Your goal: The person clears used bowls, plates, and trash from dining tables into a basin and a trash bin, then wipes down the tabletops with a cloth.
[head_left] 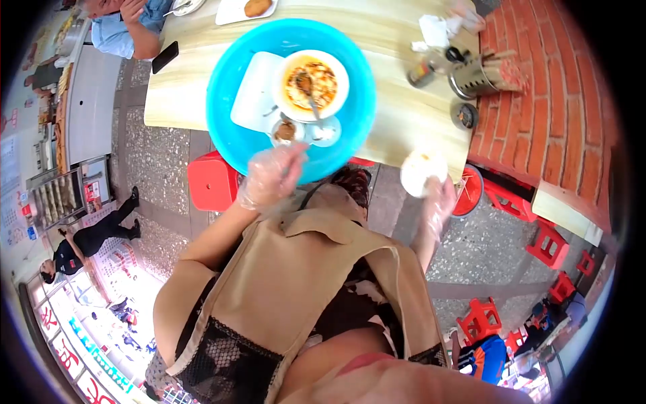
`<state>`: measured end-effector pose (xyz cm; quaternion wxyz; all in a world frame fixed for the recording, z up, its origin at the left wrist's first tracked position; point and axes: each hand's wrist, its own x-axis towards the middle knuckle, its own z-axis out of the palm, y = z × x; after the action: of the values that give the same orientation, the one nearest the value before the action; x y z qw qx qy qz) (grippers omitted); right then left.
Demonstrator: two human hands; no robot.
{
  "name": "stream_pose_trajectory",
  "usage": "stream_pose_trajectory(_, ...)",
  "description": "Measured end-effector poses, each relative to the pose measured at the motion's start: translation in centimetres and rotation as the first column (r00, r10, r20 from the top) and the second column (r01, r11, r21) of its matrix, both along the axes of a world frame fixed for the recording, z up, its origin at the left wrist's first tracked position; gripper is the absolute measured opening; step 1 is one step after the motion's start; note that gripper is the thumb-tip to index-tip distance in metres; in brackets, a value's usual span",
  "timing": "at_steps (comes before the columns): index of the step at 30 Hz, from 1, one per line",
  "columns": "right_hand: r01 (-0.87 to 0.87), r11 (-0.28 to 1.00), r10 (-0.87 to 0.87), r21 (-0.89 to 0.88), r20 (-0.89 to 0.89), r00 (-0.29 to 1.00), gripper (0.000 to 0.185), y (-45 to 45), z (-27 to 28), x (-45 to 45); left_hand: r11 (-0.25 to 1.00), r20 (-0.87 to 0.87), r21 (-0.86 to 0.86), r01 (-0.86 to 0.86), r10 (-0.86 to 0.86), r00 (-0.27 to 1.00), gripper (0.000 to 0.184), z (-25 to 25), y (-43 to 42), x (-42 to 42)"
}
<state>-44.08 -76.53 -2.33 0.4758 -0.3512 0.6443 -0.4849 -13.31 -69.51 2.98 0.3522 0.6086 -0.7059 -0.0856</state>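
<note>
A large blue basin point(220, 138) sits at the table's near edge. It holds a white bowl point(344, 84) of reddish broth with a spoon, a white rectangular plate point(252, 91), and small dishes, one with brown residue point(286, 130). My left hand point(272, 176), in a clear plastic glove, is over the basin's near rim beside the small dishes. Its fingers are closed; what they hold, if anything, is hidden. Off to the right, my gloved right hand point(441, 195) grips a small white dish point(420, 168) by its edge, near the table's corner.
On the wooden table point(175, 101) lie a phone point(165, 58), a plate with a brown food piece point(257, 8), a chopstick holder point(471, 77) and crumpled tissues point(437, 30). A person point(124, 30) sits at the far left. Red stools point(212, 180) and a red bin point(469, 192) stand below.
</note>
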Motion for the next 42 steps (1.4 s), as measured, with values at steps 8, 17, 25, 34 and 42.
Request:
stream_pose_trajectory(8,-0.715,0.432,-0.049,-0.550,-0.806,0.590,0.031,-14.2,0.7,30.0,0.816,-0.130,-0.048,-0.576,0.567,0.813,0.027,-7.7,-5.0,26.6)
stream_pose_trajectory(17,-0.784,0.603,0.104,-0.148,-0.960,0.261,0.034,-12.0,-0.4,36.0,0.951,-0.041,0.097,-0.294,0.299,0.953,0.032,-18.2,-16.3,35.8)
stream_pose_trajectory(25,-0.480,0.856,0.141,-0.191,-0.807,0.573,0.028,-3.9,0.9,34.7,0.969,0.646,0.107,-0.224,0.103,0.756,0.011,-21.4,-19.2,34.9)
stream_pose_trajectory(34,-0.214,0.933,-0.184,0.290,0.894,0.408,0.034,1.0,1.5,31.8,0.974,-0.280,0.204,-0.094,0.150,0.948,0.024,-4.7,-11.8,22.1)
stream_pose_trajectory(42,0.311,0.815,-0.524,0.489,0.851,0.034,0.012,6.2,0.5,13.1,0.765,-0.009,0.189,0.616,-0.626,0.780,0.055,-2.1,-6.4,1.9)
